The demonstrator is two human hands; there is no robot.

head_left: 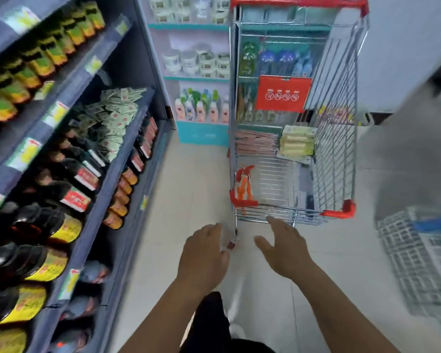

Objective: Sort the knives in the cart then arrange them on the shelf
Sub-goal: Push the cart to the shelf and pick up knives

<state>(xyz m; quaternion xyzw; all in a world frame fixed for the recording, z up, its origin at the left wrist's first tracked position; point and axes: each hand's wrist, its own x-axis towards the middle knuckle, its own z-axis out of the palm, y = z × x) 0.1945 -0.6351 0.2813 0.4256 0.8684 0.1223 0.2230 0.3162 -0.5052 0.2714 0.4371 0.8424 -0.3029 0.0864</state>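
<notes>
Shelf [127,138] at left, bottles crowding it. Left hand [204,253] loose, holding nothing; right hand [285,244] spread, reaching for the cart [341,159]. Orange-handled packet [243,183], probably knives, lies in the cart's near-left corner: light, stiff, slippery wrap. Grip the handle end.

The wire basket [415,263] at the right is smeared by blur and cut off by the edge. Packets in the cart [336,138] are too blurred to identify as knives.
</notes>
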